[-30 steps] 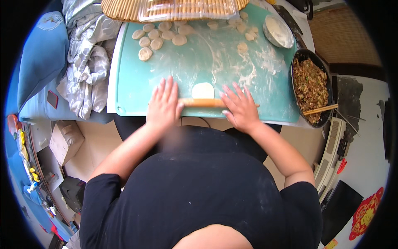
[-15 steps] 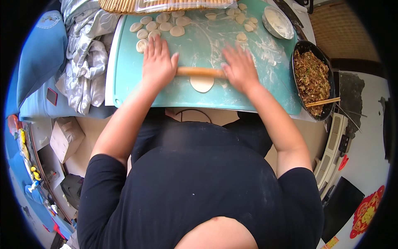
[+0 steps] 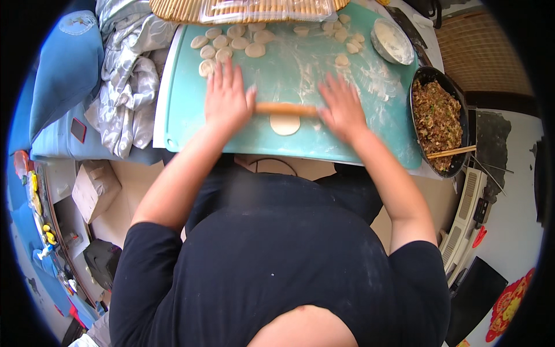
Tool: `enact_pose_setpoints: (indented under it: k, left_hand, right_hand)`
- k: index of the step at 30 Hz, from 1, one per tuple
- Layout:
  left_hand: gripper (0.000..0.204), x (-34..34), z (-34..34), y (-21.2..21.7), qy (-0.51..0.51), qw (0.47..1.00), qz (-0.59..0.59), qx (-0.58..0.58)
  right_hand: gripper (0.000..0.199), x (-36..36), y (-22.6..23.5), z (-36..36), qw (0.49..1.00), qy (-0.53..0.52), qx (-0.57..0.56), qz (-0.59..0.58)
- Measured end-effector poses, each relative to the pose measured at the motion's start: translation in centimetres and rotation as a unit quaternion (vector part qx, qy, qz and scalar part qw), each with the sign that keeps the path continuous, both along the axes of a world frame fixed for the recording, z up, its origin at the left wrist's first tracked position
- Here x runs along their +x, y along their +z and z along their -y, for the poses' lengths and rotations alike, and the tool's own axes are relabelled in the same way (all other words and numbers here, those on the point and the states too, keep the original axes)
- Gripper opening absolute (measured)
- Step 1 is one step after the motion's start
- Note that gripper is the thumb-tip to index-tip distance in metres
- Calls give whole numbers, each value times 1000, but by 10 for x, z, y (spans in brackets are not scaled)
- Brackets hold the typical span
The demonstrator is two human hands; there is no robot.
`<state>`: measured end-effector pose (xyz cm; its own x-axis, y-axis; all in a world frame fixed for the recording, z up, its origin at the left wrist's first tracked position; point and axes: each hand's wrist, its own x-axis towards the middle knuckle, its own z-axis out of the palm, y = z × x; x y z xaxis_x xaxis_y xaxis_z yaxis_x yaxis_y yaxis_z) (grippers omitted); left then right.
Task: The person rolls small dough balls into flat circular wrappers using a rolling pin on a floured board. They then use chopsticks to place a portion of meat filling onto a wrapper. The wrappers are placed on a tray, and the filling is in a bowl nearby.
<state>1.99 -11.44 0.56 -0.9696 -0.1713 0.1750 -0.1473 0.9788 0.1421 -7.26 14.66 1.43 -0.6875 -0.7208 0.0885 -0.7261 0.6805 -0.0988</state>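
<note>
A wooden rolling pin (image 3: 287,109) lies crosswise over a round, flat dough wrapper (image 3: 285,125) on the turquoise board (image 3: 243,141). Most of the wrapper shows on my side of the pin, with a thin edge beyond it. My left hand (image 3: 229,104) presses flat on the pin's left end, fingers stretched forward. On the right end lies my right hand (image 3: 343,110), its fingers out and slightly blurred. Both palms hide the pin's ends. Beyond my left hand sit several small flattened dough discs (image 3: 255,50). More small dough pieces (image 3: 342,59) lie beyond my right hand.
A metal bowl of flour (image 3: 392,41) stands at the board's far right. Beside the board, a black pan of minced filling (image 3: 437,118) holds wooden chopsticks (image 3: 452,152). A woven tray (image 3: 173,10) with a clear plastic box (image 3: 266,10) borders the far edge. Grey cloth (image 3: 128,87) lies left.
The whole view has shifted slightly, so the board sits lower and further right in it. Both hands stay on the rolling pin. A thin edge of wrapper now shows beyond the pin.
</note>
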Motion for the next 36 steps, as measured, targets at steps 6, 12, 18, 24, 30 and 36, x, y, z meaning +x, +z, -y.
enact_pose_setpoints:
  k: [6,12,18,24,30,36]
  left_hand:
    - [59,72,-38,16,-116,980,131,96]
    - [61,10,-69,3,-196,968,106,113]
    - [60,-34,-33,1,-382,918,40,102]
    - [61,39,-18,33,-133,987,58,71]
    - [62,11,4,-6,-14,1000,-12,9]
    - [61,89,-32,2,-116,992,51,8]
  right_hand:
    - [43,78,8,-34,995,54,-83,27]
    - [42,83,8,-39,980,81,-179,9]
    - [37,69,16,-41,973,109,-200,21]
    - [40,52,15,-42,981,80,-169,47]
    - [49,-12,-1,16,998,48,-38,3]
    - [56,44,-1,-26,993,107,33,31]
